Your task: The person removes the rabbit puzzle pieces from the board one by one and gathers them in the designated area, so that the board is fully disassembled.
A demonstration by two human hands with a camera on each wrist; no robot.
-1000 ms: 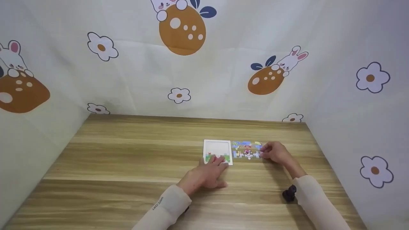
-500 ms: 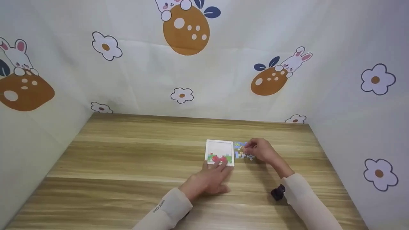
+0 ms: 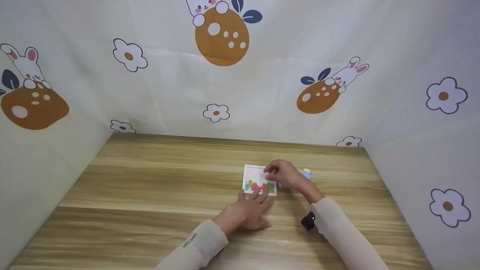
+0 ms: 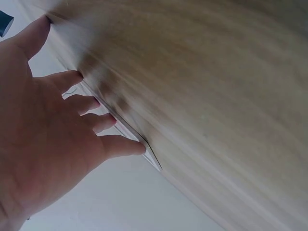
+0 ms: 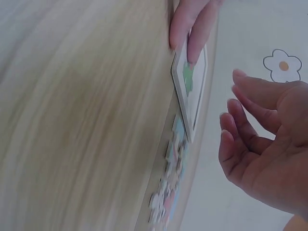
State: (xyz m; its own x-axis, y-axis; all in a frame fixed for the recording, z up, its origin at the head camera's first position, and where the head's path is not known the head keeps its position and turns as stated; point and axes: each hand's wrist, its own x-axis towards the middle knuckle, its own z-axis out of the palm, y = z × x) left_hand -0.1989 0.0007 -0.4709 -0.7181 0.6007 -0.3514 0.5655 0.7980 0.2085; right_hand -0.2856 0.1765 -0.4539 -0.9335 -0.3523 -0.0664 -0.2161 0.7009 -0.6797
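Note:
My left hand (image 3: pixel 252 213) lies spread at the near edge of a shallow white puzzle tray (image 3: pixel 254 173), its fingertips touching the rim. Green and red artwork shows on the tray's near part. Above the tray's right side hovers my right hand (image 3: pixel 284 173), apart from it. In the right wrist view, its thumb and forefinger tips are close together, the other fingers curled; whether a piece is between them cannot be told. Several jigsaw pieces (image 5: pixel 167 192) lie beside the tray on its right, mostly hidden under the right hand in the head view.
All this rests on a wood-grain table (image 3: pixel 150 180). A pale curtain (image 3: pixel 168 86) printed with rabbits, oranges and flowers stands along the back and both sides. A small black device (image 3: pixel 308 221) is at the right cuff.
From the right end of the jigsaw pieces, my right hand has moved left across them to above the tray. The left hand stays at the near edge; its fingers have slid back slightly.

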